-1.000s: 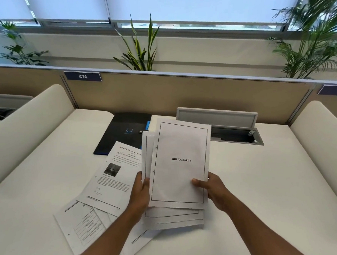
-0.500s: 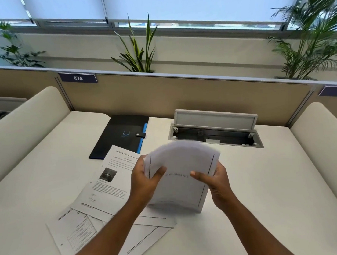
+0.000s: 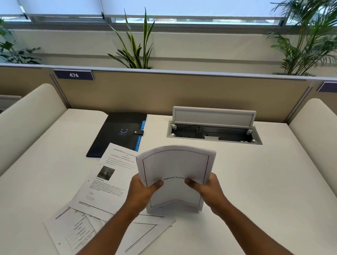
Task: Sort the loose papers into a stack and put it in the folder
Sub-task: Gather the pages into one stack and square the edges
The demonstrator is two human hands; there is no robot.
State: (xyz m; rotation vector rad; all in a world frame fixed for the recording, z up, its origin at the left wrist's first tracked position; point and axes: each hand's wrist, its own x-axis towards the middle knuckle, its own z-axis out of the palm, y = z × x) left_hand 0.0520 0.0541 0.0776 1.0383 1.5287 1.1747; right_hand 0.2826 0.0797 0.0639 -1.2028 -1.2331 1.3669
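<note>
Head view: the left hand (image 3: 143, 190) and right hand (image 3: 206, 187) each grip a side edge of the stack (image 3: 176, 172), thumbs curled over the front sheet. The stack stands upright at frame centre, its lower edge on or just above the worktop (image 3: 255, 181); contact cannot be confirmed. Its long axis runs from 6 to 12 o'clock, the top bowing away from the wearer, the printed title reading upright. Assessment: partly done, the sheets in hand being squared. Outstanding: several loose papers (image 3: 110, 182) lie flat at 8 o'clock of the stack, uncollected. The folder (image 3: 118, 132) lies closed at 11 o'clock, clasp fastened, long axis towards 1 o'clock; nothing filed yet
</note>
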